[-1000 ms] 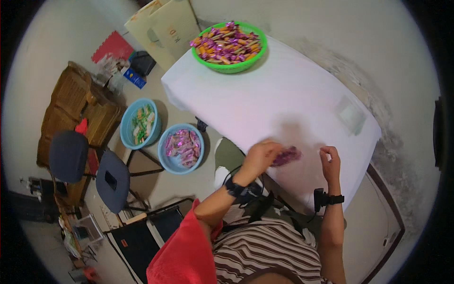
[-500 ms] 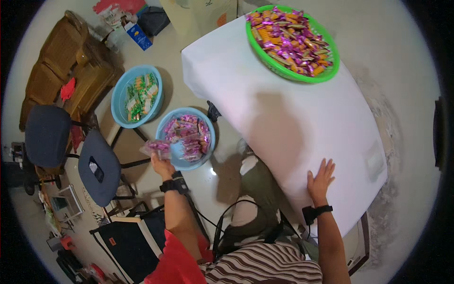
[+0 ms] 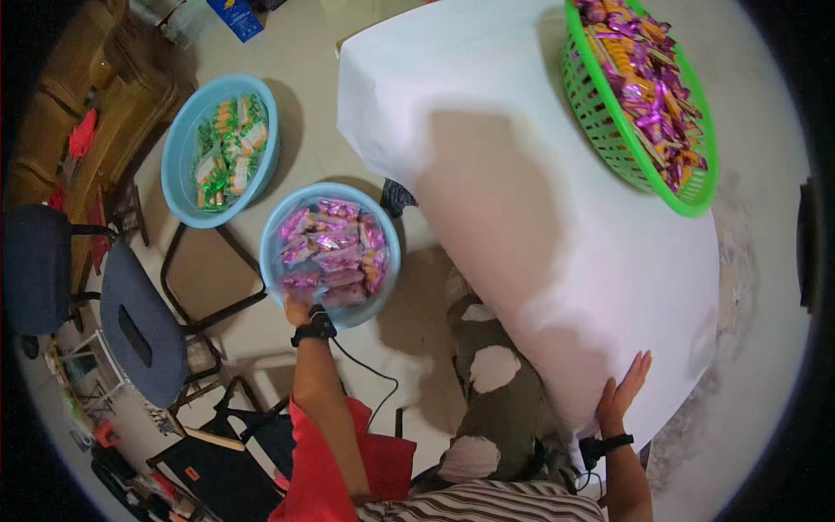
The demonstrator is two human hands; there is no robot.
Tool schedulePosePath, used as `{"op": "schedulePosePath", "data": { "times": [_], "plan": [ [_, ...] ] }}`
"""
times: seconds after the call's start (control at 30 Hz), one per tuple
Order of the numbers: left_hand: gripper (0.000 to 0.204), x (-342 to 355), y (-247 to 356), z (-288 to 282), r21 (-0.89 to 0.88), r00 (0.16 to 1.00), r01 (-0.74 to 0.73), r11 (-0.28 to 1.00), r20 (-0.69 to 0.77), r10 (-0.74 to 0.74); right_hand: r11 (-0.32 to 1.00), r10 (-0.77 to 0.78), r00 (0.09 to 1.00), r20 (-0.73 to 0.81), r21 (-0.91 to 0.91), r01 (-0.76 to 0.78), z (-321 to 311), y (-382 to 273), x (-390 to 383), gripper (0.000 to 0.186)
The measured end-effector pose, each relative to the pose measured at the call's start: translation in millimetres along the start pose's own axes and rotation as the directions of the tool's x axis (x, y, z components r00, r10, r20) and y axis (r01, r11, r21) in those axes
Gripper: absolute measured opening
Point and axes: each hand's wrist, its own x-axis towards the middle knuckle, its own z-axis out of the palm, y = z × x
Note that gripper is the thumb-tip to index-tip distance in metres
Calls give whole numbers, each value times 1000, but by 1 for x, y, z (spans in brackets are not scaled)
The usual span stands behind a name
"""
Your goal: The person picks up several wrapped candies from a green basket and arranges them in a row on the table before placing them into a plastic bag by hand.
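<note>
My left hand [image 3: 298, 308] is at the near left rim of a light blue basin [image 3: 393, 261], its fingers closed on a clear pack of purple-wrapped snacks [image 3: 301, 281]. The fingertips are partly hidden and a little blurred. Several similar purple packs [image 3: 337, 237] lie in the basin beyond it. On the right, my right hand [image 3: 616, 397] rests on the white-covered table [image 3: 626, 296] near its edge, fingers stretched out and holding nothing. A green basket [image 3: 600, 130] heaped with loose purple-and-orange wrapped snacks [image 3: 648, 91] stands at the table's far right.
Another blue basin [image 3: 171, 178] with green packs [image 3: 230, 157] stands at the far left. A blue-grey chair [image 3: 143, 326] with a dark phone-like object [image 3: 134, 335] on its seat is on the left, near a wooden bench [image 3: 52, 104]. A cable [image 3: 387, 374] hangs from my left wrist.
My left hand has carried the snack pack from beside the blue basin to inside its rim. My right hand remains on the table. The view has shifted, and the basket now appears farther right.
</note>
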Motion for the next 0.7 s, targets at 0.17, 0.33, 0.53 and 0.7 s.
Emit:
{"op": "schedulePosePath", "data": {
  "times": [0.17,0.33,0.53,0.7],
  "plan": [
    [37,55,-6,-63,295,995,79,952,-86,-56,999,-31,1000,2,25,31,3,3,5,70],
    [34,102,-1,-55,355,996,86,931,-22,-84,997,-45,999,4,62,44,6,5,8,70],
    [42,147,18,-47,40,912,389,920,-154,-379,996,-43,998,34,77,41,4,6,7,73],
    [37,139,16,-46,728,965,223,648,-72,-252,996,-34,999,-33,81,37,-6,-1,6,71]
  ]
}}
